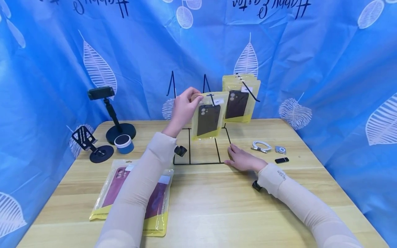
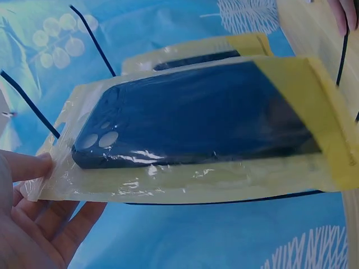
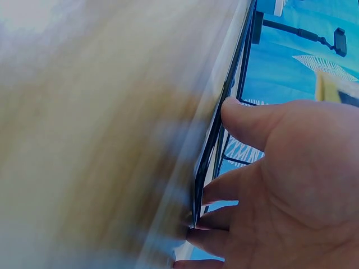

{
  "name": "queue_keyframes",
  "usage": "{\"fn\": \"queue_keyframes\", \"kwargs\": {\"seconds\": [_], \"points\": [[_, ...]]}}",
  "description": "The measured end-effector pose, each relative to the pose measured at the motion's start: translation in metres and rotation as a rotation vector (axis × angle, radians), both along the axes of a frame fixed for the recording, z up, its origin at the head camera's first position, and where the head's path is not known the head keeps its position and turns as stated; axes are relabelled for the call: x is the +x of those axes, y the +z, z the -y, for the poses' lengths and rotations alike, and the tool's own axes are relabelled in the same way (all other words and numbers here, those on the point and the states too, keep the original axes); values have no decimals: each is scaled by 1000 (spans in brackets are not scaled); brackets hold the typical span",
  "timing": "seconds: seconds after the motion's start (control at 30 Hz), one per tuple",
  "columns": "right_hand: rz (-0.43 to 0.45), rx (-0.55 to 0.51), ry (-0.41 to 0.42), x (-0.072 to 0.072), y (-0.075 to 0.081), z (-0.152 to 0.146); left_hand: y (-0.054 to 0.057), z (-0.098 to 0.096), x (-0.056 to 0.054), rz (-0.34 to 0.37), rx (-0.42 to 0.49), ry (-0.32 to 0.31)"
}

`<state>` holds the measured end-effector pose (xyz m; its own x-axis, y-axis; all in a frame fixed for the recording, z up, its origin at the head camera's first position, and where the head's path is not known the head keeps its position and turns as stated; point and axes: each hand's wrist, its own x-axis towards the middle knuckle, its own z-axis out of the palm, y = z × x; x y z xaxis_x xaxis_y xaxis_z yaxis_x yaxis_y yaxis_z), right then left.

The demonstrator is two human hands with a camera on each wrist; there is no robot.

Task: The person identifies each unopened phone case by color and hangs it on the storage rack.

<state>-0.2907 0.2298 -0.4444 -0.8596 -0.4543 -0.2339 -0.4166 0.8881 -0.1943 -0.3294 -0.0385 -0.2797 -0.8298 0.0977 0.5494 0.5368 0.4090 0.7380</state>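
A black wire rack [image 1: 198, 163] stands on the table, with its hooks jutting toward me. My left hand [image 1: 183, 107] pinches the top corner of a yellow-edged clear pouch [image 1: 208, 120] holding a black phone case. In the left wrist view, a hook tip passes through the hang hole of this pouch [image 2: 196, 120]. Similar pouches [image 1: 237, 105] hang on the right-hand hook beside it. My right hand [image 1: 243, 159] grips the front right corner of the rack's base, thumb and fingers against the wire in the right wrist view.
Pouches with dark red phone cases [image 1: 115, 186] lie at the left, partly behind my left sleeve. Behind them are a phone stand [image 1: 121, 132], a small folding stand [image 1: 100, 153] and a blue jar [image 1: 125, 147]. At right lie a white cable [image 1: 262, 146], a small player [image 1: 280, 150] and a black stick [image 1: 282, 160].
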Motion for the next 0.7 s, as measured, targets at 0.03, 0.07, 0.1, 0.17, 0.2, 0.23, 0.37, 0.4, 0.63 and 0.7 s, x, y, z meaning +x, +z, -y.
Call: {"fn": "queue_keyframes", "kwargs": {"seconds": [0.03, 0.07, 0.1, 0.17, 0.2, 0.23, 0.37, 0.4, 0.63, 0.7], "points": [[3, -3, -3, 0, 1, 0, 0, -1, -4, 0, -8, 13], [7, -5, -6, 0, 1, 0, 1, -1, -7, -3, -16, 26], [12, -10, -10, 0, 2, 0, 2, -2, -11, -9, -24, 41], [16, -15, -15, 0, 3, 0, 4, -3, -18, -27, -44, 72], [17, -19, -19, 0, 4, 0, 5, -4, -22, -33, -53, 87], [18, -23, -21, 0, 4, 0, 6, -5, -26, -40, -62, 100], [14, -25, -25, 1, 4, -1, 9, -9, -39, -30, -85, 121], [13, -20, -25, 1, 3, -1, 9, -9, -42, -20, -87, 125], [9, -15, -18, 3, -1, -1, 8, -10, -58, 21, -87, 175], [9, -23, -19, 3, 0, 0, 9, -11, -63, 33, -86, 190]]}}
